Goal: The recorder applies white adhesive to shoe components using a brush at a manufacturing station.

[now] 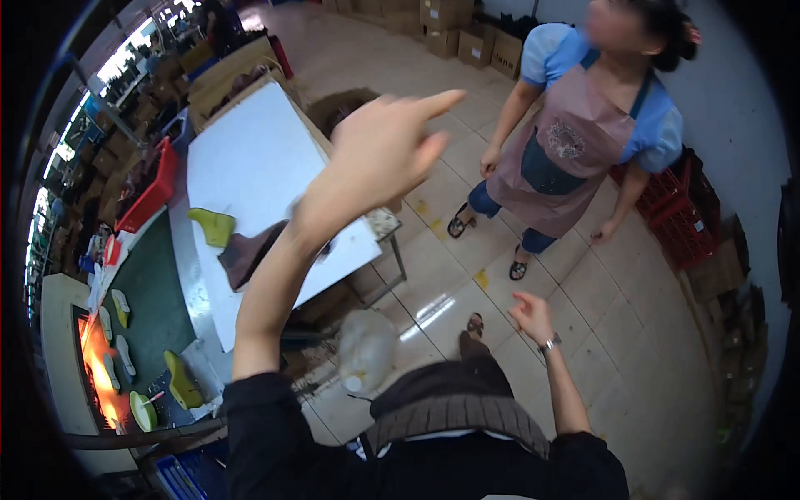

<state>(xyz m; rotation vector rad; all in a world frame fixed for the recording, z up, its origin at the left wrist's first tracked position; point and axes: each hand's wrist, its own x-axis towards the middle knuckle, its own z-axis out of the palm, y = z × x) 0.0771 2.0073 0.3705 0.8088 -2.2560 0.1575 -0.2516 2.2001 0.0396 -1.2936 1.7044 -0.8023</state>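
Nearby, an empty left hand (392, 137) points past a white tabletop (250, 158) while the right hand (532, 317), also empty, curls loosely.

Smooth white tabletop (246, 154), glossy floor tiles (583, 350), red plastic crates (683, 232).

At left of centre we see a plain white tabletop (250, 150) bearing a yellow-green boot-shaped form (214, 227) and a dark reddish-brown piece (240, 257), while farther left we find a bright red crate (148, 193), a dark green surface (154, 275) and an orange-yellow glow (100, 375). At upper right we make out light blue sleeves (658, 133) and a dusty mauve apron (612, 125) with a pale round motif (567, 140) and a dark teal pocket (546, 169); at lower centre we note black sleeves (262, 433), a striped grey-brown waistband (450, 421) and a pale tiled floor (617, 333) flecked with yellow.
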